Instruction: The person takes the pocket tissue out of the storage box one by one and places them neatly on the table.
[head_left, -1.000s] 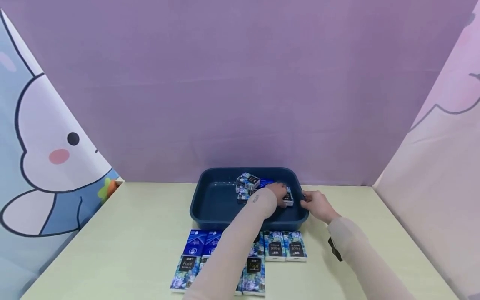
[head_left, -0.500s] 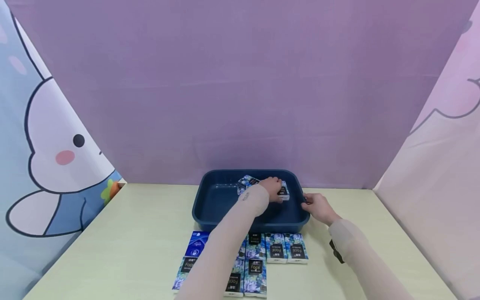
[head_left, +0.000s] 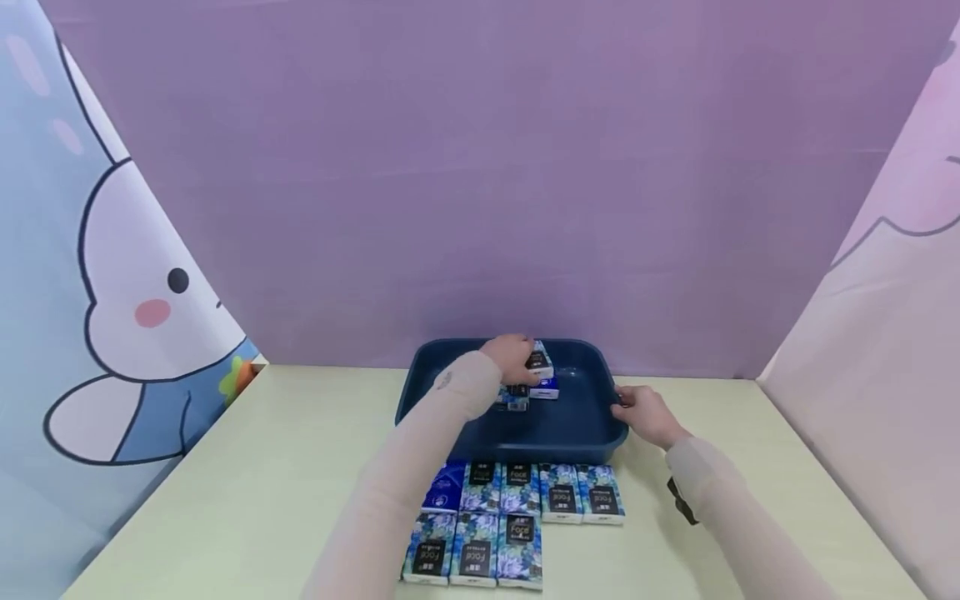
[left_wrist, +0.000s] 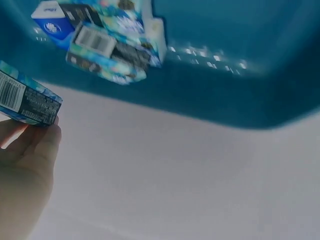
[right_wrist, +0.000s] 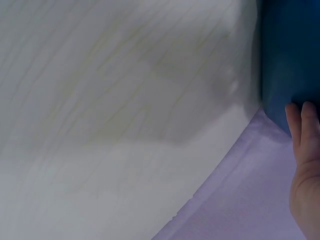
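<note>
My left hand (head_left: 510, 358) pinches a blue floral tissue pack (head_left: 538, 364) over the dark blue plastic basin (head_left: 510, 450). In the left wrist view, the held pack (left_wrist: 25, 99) shows its barcode end above my fingertips. Below and beside it in the basin lie more floral tissue packs (head_left: 517, 398) and a plain blue one (head_left: 545, 388), partly hidden by my hand. My right hand (head_left: 648, 414) grips the basin's right rim. In the right wrist view, two fingers of my right hand (right_wrist: 305, 170) lie against the basin's outer wall (right_wrist: 290, 65).
In front of the basin, several tissue packs lie flat in two rows on the pale table (head_left: 300, 467), including floral packs (head_left: 474, 546) and a blue pack (head_left: 446, 486). My left sleeve covers part of the rows' left side. A purple cloth (head_left: 480, 183) hangs behind.
My left hand has moved left and up inside the basin, bringing a floral pack away from the right side. My right hand stays at the rim. The view has shifted slightly.
</note>
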